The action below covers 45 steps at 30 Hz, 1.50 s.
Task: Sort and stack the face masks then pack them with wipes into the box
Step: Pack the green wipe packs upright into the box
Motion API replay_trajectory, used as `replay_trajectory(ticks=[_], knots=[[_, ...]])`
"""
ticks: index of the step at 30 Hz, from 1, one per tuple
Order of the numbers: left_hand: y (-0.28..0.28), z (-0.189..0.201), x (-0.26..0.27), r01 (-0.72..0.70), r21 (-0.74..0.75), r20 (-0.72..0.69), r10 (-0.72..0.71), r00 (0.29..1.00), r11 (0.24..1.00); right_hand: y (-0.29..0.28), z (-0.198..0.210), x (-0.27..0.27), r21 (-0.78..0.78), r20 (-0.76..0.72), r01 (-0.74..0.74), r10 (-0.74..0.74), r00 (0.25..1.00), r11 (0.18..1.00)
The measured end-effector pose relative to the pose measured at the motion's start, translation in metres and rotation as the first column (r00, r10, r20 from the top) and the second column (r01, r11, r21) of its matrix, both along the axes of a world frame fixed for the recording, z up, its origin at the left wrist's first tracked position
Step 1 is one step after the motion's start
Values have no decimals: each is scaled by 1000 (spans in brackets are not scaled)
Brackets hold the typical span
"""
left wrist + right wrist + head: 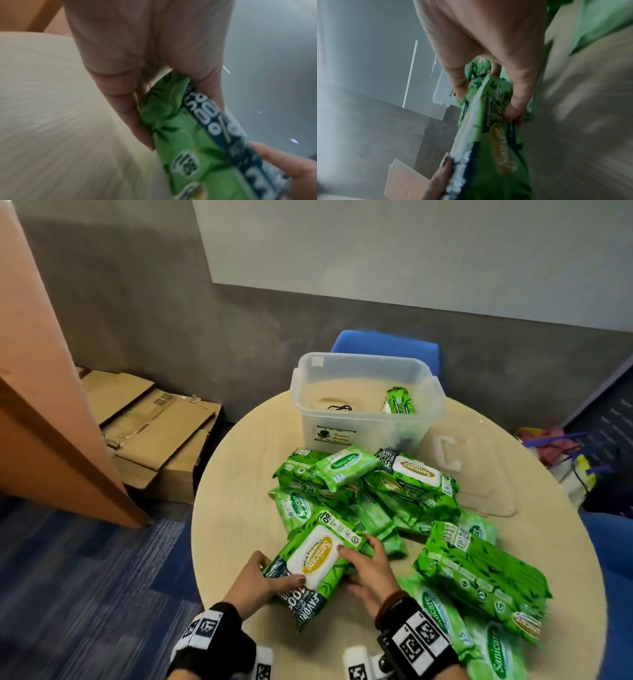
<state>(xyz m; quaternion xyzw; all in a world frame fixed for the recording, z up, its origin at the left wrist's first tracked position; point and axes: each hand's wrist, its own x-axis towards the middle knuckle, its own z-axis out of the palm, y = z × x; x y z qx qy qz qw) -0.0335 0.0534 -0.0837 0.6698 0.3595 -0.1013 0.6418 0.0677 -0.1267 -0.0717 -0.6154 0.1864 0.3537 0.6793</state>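
A large green wipes pack (317, 563) with a white and yellow lid is held near the table's front edge by both hands. My left hand (255, 580) grips its near left end, thumb on top. My right hand (368, 566) grips its right side. In the left wrist view the fingers (133, 115) curl under the pack (188, 148). The right wrist view shows fingers (518, 102) clamped round the pack (489, 135). A clear plastic box (368, 402) stands at the back, holding a small wipes pack (399, 402) and something tan with black loops (334, 405).
Several more green wipes packs (370, 487) lie heaped mid-table, with others (479, 573) at the right. The clear lid (469, 470) lies right of the box. A blue chair (385, 344) stands behind the round table (233, 494). Flattened cardboard (154, 419) sits on the floor at left.
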Motion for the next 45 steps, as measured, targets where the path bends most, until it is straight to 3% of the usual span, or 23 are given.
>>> replay_trajectory(ticks=[5, 7, 10, 13, 18, 20, 22, 25, 28, 31, 34, 38, 41, 45], knots=[[-10, 22, -5, -132, -236, 81, 155, 985, 963, -24, 35, -1, 59, 50, -41, 38, 998, 997], [-12, 38, -5, -110, -292, 138, 155, 978, 950, -27, 54, -1, 64, 24, -108, 107, 994, 992], [-16, 67, 2, 10, -307, 234, 65, 970, 952, -19, 81, 0, 215, -39, -173, 185, 982, 961], [-25, 101, 19, 133, -247, 355, -38, 934, 960, -15, 107, 10, 299, 84, -107, 85, 993, 948], [-25, 150, 70, 326, -165, 541, -191, 819, 931, -26, 167, 68, 228, 283, -65, -2, 959, 972], [-14, 169, 99, 407, -32, 594, -310, 742, 913, -30, 197, 103, 177, 347, -74, 9, 938, 981], [2, 181, 135, 387, 178, 603, -411, 684, 905, -30, 228, 144, 84, 414, -75, 34, 910, 994], [31, 182, 194, 236, 472, 501, -478, 721, 850, -18, 264, 206, -92, 421, -115, 144, 896, 989], [51, 166, 251, 208, 739, 261, -557, 789, 641, 12, 282, 259, -260, 296, -222, 296, 908, 940], [60, 144, 290, 340, 785, 61, -610, 790, 519, 49, 266, 304, -434, 157, -339, 441, 884, 835], [64, 123, 306, 509, 766, -156, -655, 739, 392, 75, 234, 342, -573, -30, -479, 567, 823, 665], [62, 107, 311, 577, 810, -373, -664, 648, 107, 99, 189, 387, -631, -216, -596, 625, 750, 497], [58, 100, 310, 545, 837, -389, -645, 657, 49, 110, 148, 424, -692, -247, -597, 645, 723, 405], [61, 99, 310, 503, 863, -359, -644, 676, 47, 131, 138, 404, -831, -285, -512, 621, 730, 219]])
